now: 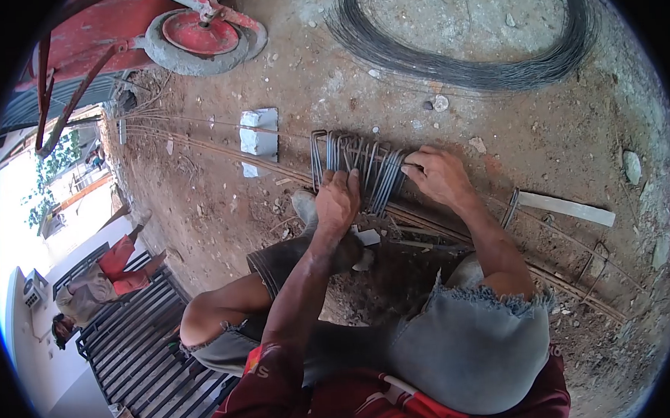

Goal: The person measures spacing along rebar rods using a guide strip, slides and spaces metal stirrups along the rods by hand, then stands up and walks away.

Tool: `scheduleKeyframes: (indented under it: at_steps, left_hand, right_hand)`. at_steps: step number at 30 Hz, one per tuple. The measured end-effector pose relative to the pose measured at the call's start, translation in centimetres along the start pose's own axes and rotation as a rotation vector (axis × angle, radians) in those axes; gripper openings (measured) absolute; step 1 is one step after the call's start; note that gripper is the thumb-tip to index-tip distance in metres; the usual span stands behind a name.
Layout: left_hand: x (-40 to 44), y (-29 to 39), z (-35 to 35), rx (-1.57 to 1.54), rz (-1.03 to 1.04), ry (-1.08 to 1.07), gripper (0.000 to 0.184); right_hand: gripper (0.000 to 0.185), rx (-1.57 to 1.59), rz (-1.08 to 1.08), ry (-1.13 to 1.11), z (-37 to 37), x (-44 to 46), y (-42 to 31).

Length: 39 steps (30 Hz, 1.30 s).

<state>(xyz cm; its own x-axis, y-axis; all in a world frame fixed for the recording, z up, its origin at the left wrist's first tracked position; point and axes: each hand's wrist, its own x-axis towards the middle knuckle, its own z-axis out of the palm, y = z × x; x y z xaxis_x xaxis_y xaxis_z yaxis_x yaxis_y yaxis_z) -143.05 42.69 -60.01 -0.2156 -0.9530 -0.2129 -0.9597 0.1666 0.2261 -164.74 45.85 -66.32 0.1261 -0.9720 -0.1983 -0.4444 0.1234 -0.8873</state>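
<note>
- Nearest the camera were the person's own maroon shirt (336, 411), at six o'clock, and a frayed denim knee (472, 352), toward five.
- Just above the view's centre, toward one o'clock, a row of bent steel hoops (388, 183) stood bunched along long steel rods (578, 294); whether every hoop encircled them could not be told.
- The left grip (337, 200), at the hoops' seven o'clock, was curled over the bunch, thumb and fingers closed on some bars. The right grip (440, 176), at their three o'clock, pinched the edge of the end hoops; how many it had caught was unclear.
- The hoops leaned unevenly and crowded one another, so a pull on one might have snagged its neighbours or slid the bunch along the rods; fingertips set between bars risked a nip if these closed up.
- The hoops' long sides ran roughly twelve to six, slanting toward one and seven beside the right grip. The rods' long axis ran about ten to four.
- Farther out, a white block (259, 142) lay toward ten o'clock, a wood strip (567, 208) past three, a wire coil (486, 75) at one, a red wheelbarrow (103, 40) at ten, and another person (92, 298) by a metal grille (143, 352) at eight.
</note>
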Motion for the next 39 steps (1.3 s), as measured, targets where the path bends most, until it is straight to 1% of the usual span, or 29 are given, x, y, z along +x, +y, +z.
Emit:
scheduleKeyframes:
  at_steps: [3, 4, 6, 7, 8, 10, 11, 12, 14, 15, 16, 18, 19, 21, 22, 24, 25, 26, 28, 30, 32, 33, 35, 36, 38, 39]
  left_hand:
    - [-0.6, -1.5, 0.7, 0.160, -0.008, 0.261, 0.026]
    - [-0.4, -2.2, 0.8, 0.157, -0.003, 0.257, 0.026]
    - [0.2, -2.7, 0.6, 0.065, -0.151, 0.356, 0.021]
    - [0.8, -2.5, 0.4, -0.036, -0.148, 0.339, 0.013]
    - [0.7, -2.1, 0.2, -0.037, -0.153, 0.339, 0.013]
    - [1.3, -0.4, -0.3, -0.014, 0.118, 0.344, 0.008]
    - [0.8, 0.3, 0.3, -0.090, 0.113, 0.334, 0.007]
    - [0.3, 0.4, 0.9, -0.091, 0.117, 0.335, 0.007]
    - [-0.4, -0.1, 2.5, -0.053, 0.138, 0.213, 0.008]
    - [-0.4, -1.1, 3.2, -0.048, 0.068, 0.237, 0.010]
    - [0.1, -1.8, 2.8, -0.050, 0.067, 0.235, 0.010]
    - [1.0, -3.4, 2.0, -0.278, -0.529, 0.277, 0.016]
    - [0.9, -3.6, 2.2, -0.282, -0.533, 0.278, 0.016]
    - [0.9, -4.1, 2.4, -0.009, -0.156, 0.571, 0.021]
    - [1.0, -2.7, 1.5, -0.005, -0.157, 0.577, 0.021]
    - [0.6, 0.4, 0.7, 0.080, 0.015, 0.499, 0.024]
    - [0.4, 0.1, 1.5, 0.039, 0.067, 0.351, 0.023]
    - [0.3, 0.0, 2.4, 0.041, 0.065, 0.353, 0.023]
    - [0.6, 0.4, 3.7, -0.091, -0.104, 0.298, 0.028]
    - [0.8, 0.5, 3.9, -0.094, -0.106, 0.295, 0.030]
    - [1.0, 0.7, 3.7, -0.203, -0.308, 0.259, 0.027]
    - [1.2, 0.8, 3.5, -0.201, -0.309, 0.266, 0.027]
    - [1.4, 0.9, 3.0, -0.289, -0.405, 0.177, 0.020]
    - [1.5, 0.8, 2.5, -0.281, -0.404, 0.180, 0.020]
    - [1.6, 0.8, 2.1, -0.587, -0.498, 0.105, 0.014]
    - [1.9, 0.2, 2.0, -0.773, -0.464, 0.195, 0.013]
  right_hand:
    - [0.018, 0.005, -0.013, 0.019, 0.1, -0.1, 0.3]
    - [0.018, 0.004, -0.007, 0.023, 0.0, -0.1, 0.4]
    - [0.017, 0.005, -0.014, -0.017, -0.1, -0.2, 0.3]
    - [0.017, 0.004, -0.011, -0.025, 0.0, -0.4, 0.3]
    - [0.017, -0.005, -0.034, -0.011, 0.1, -0.5, 0.2]
    - [0.016, -0.016, -0.062, 0.014, 0.1, -0.3, 0.2]
    - [0.015, -0.033, -0.069, 0.029, 0.2, -0.5, 0.2]
    - [0.014, -0.049, -0.076, 0.041, 0.2, -0.5, 0.3]
    - [0.014, -0.031, -0.077, 0.036, 0.1, -0.4, 0.4]
    - [0.013, -0.010, -0.077, 0.027, 0.1, -0.5, 0.4]
    - [0.013, -0.011, -0.075, 0.025, 0.1, -0.5, 0.5]
    - [0.014, 0.009, -0.059, 0.003, 0.0, -0.5, 0.7]
    - [0.014, 0.005, -0.061, -0.001, -0.1, -0.6, 0.7]
    - [0.014, 0.012, -0.065, 0.015, -0.1, -0.5, 0.6]
    - [0.014, 0.014, -0.071, 0.015, 0.0, -0.4, 0.5]
    - [0.014, 0.014, -0.035, 0.018, 0.1, -0.3, 0.7]
    - [0.014, 0.015, -0.040, 0.017, 0.1, -0.3, 0.6]
    - [0.014, 0.018, -0.031, 0.017, 0.2, -0.3, 0.6]
    - [0.014, 0.015, -0.020, 0.021, 0.0, -0.2, 0.5]
    - [0.014, 0.033, -0.022, 0.031, -0.1, -0.4, 0.4]
    - [0.014, 0.036, -0.003, 0.011, -0.2, -0.5, 0.4]
    - [0.014, 0.039, 0.008, -0.001, -0.2, -0.2, 0.3]
    - [0.015, 0.046, -0.016, 0.015, 0.0, -0.1, 0.7]
    - [0.015, 0.048, -0.030, 0.034, 0.1, 0.0, 0.6]
    - [0.015, 0.061, -0.010, 0.012, -0.1, 0.0, 0.4]
    - [0.016, 0.069, 0.015, -0.012, -0.3, -0.1, 0.4]
